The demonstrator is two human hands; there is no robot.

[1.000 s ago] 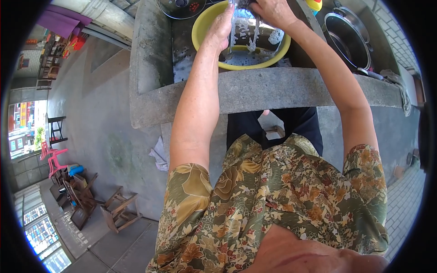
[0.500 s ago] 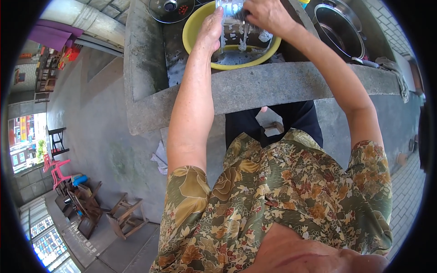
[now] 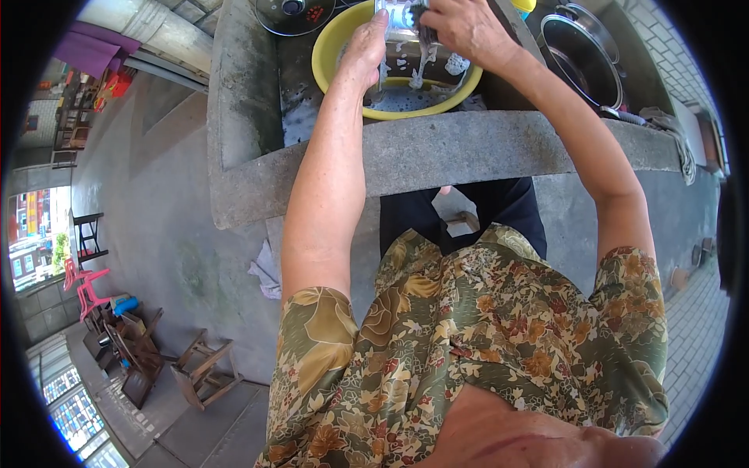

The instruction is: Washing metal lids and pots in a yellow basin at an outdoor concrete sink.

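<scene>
Clear container [image 3: 400, 17], see-through, streaked with white suds: held up over the yellow basin [image 3: 421, 112], its far end cut off by the upper picture edge, so full shape can't be told. Your left hand [image 3: 365, 53] grips it above the basin's left part, thumb lying along the container's left edge; the other fingers are mostly hidden behind. Your right hand [image 3: 470, 33], above the basin's right part, has its fingers curled closed around a dark scrubber [image 3: 427, 33]. Scrubber sits at the container's face; whether it presses there, you can't tell from this angle. Foam hangs in strings and clumps below it, and sudsy water lies in the basin's bottom.

Basin stands inside a concrete sink [image 3: 460, 150], whose thick front wall runs on your side of the basin. Left of the basin and beyond: a glass lid [image 3: 273, 17] with a dark knob. Foam patch on the sink floor, just left of the basin. To the basin's right, past your forearm: a deep metal pot [image 3: 577, 66], dark inside. Farther right of the basin, a grey cloth [image 3: 677, 134] drapes over the sink wall. Well away, left of the basin and nearer you, on the floor: a pale rag [image 3: 268, 271], then a wooden stool [image 3: 204, 373].
</scene>
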